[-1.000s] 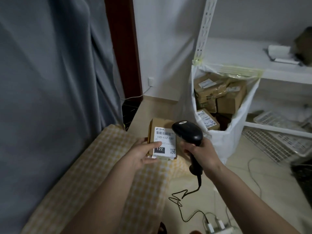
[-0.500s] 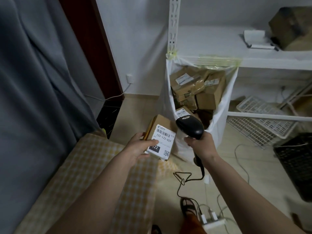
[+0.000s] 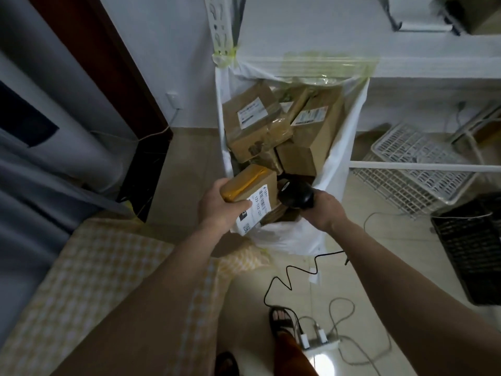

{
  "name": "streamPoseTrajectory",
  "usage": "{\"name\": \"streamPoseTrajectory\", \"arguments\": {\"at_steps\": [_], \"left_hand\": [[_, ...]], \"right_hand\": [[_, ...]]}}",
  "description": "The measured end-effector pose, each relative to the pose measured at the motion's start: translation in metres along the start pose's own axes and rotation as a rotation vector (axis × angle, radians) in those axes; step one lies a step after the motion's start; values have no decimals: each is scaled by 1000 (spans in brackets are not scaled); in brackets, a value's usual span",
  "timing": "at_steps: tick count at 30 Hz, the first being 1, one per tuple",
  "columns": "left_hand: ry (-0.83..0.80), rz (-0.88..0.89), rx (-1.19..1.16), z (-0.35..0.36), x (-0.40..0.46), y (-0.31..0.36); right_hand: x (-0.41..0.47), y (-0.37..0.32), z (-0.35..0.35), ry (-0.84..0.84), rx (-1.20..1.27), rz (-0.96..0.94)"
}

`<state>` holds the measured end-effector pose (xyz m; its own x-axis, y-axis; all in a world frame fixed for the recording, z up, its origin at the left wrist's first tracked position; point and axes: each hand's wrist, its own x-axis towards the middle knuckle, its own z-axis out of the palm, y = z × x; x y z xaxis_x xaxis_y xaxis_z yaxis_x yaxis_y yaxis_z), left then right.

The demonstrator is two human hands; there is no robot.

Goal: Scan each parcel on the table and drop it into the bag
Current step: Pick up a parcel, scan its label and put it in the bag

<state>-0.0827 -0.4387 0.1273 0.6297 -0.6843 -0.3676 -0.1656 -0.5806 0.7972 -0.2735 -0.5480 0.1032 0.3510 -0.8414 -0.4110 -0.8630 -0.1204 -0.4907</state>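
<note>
My left hand (image 3: 219,207) grips a small brown cardboard parcel (image 3: 250,185) with a white barcode label, held over the near rim of the white bag (image 3: 336,175). The bag is taped open to a white shelf post and holds several brown parcels (image 3: 260,120). My right hand (image 3: 324,210) holds a black corded barcode scanner (image 3: 295,196) just right of the parcel, its head at the bag's mouth. The table with a yellow checked cloth (image 3: 108,280) lies at the lower left, with no parcel showing on it.
White shelving (image 3: 406,63) stands behind the bag, with white wire baskets (image 3: 414,169) under it. A black crate (image 3: 471,245) sits at right. The scanner's cable (image 3: 287,278) runs to a power strip (image 3: 320,343) on the floor by my sandalled foot (image 3: 280,318). Grey curtain (image 3: 40,158) hangs at left.
I have stepped closer to the bag. My left hand carried the parcel forward from above the table to over the bag's rim, and the scanner moved along beside it.
</note>
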Motion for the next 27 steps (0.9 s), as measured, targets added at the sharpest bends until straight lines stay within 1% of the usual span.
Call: {"name": "streamPoseTrajectory", "arguments": {"at_steps": [4,7,10,12,18,21,25,27], "left_hand": [[52,19,78,25,18,7],[72,11,87,36,24,11],[69,12,106,50,25,21],[48,34,133,62,24,29],[8,177,270,104,22,60],[-62,262,310,125,16,75],[-180,386,467,148,10,94],[-203,406,481,156,12,102]], "right_hand": [[37,19,1,-114,-28,-105],[51,34,0,-203,-218,-192],[56,51,-3,-170,-414,-263],[54,60,-11,-139,-471,-255],[35,92,-35,-34,-525,-239],[29,102,-42,-40,-526,-219],[25,109,-48,-83,-523,-207],[21,113,-49,-87,-521,-210]]}}
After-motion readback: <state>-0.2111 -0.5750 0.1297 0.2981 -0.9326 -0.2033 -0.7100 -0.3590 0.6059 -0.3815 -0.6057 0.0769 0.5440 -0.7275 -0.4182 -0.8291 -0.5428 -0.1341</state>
